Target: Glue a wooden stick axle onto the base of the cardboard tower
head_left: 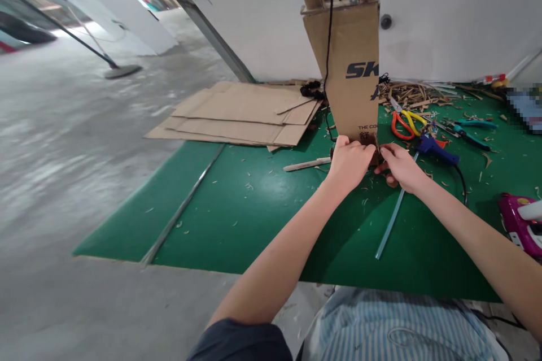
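Note:
A tall cardboard structure (353,56) with dark printed letters stands on the green table, with an open frame at its top and a black cord down its front. My left hand (350,160) is closed around its lower front edge. Close beside it, my right hand (400,166) pinches a brown cardboard piece (374,151) at the lower right corner; the fingers partly hide this piece. A clear glue stick (392,220) lies at the back of a blue glue gun (436,149), near my right hand. Left of my left hand lies a thin cardboard strip (307,164).
Flat cardboard sheets (237,112) are stacked at the back left. Orange-and-yellow-handled scissors (406,121), teal-handled pliers (470,132) and a heap of cardboard scraps (419,95) lie at the back right. A magenta device (520,220) sits at the right edge of the green table (254,220).

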The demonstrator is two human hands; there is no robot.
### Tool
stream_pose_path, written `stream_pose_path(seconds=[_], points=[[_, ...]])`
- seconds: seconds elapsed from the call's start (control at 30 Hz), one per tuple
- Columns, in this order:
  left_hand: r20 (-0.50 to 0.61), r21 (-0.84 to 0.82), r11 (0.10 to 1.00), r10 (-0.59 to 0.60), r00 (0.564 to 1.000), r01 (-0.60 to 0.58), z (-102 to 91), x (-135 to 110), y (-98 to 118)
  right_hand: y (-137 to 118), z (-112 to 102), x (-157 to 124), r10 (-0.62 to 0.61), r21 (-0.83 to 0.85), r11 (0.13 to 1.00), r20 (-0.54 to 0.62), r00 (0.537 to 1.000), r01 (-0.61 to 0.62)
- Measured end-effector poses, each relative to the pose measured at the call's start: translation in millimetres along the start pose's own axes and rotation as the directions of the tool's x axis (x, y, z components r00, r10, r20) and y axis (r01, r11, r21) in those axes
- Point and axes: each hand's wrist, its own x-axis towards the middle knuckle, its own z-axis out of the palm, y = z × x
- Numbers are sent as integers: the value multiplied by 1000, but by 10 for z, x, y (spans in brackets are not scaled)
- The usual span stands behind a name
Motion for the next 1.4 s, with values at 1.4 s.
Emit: stream_pose_path(seconds=[1.4], points=[[-15,34,999,0,1000,1,15,-15,-18,-14,-64,29,-7,138,990,-40,999,12]])
